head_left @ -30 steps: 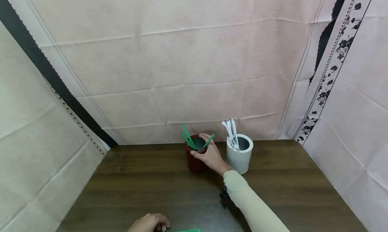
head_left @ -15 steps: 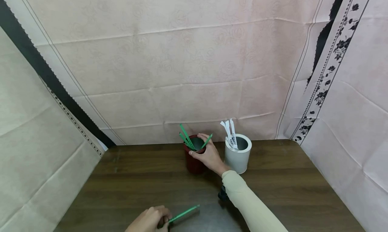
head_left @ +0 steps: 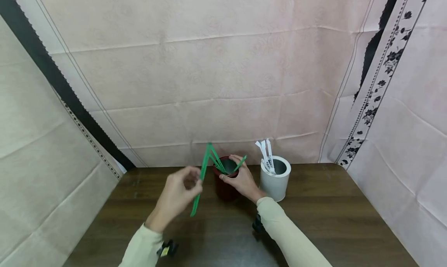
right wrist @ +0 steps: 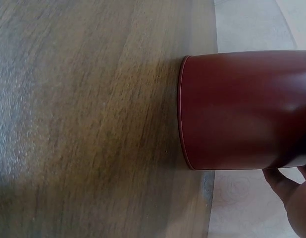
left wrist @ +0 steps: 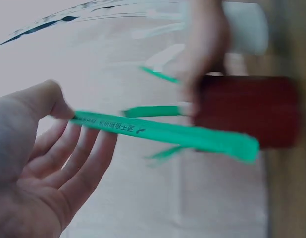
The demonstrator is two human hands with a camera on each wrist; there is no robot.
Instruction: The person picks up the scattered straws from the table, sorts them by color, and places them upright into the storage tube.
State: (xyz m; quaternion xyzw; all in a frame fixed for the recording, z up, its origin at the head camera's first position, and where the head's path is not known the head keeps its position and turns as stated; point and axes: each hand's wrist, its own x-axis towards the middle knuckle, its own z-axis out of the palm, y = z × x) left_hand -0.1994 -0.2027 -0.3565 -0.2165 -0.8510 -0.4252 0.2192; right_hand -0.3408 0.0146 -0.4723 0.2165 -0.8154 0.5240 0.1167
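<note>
My left hand (head_left: 179,195) pinches a slim green stick packet (left wrist: 168,131) between thumb and fingertips; dark characters are printed along it. It stands tilted in the head view, just left of a dark red cylindrical cup (head_left: 224,191). More green stick packets (head_left: 218,159) lean out of that cup's mouth, two to the left and one to the right. My right hand (head_left: 247,181) grips the cup at its rim, thumb at the near side and fingers at the far side. The right wrist view shows the cup's smooth wall (right wrist: 237,109) and its base at the tabletop.
A white cylindrical cup (head_left: 275,186) holding several white stick packets (head_left: 267,156) stands right of the red cup. The brown wooden table (head_left: 314,212) ends behind both cups at a pale cloth backdrop (head_left: 223,77), with more cloth at both sides.
My left hand first rested near the table's front edge, then held the green stick packet low; now it has lifted it up and forward beside the red cup. The right hand stays put.
</note>
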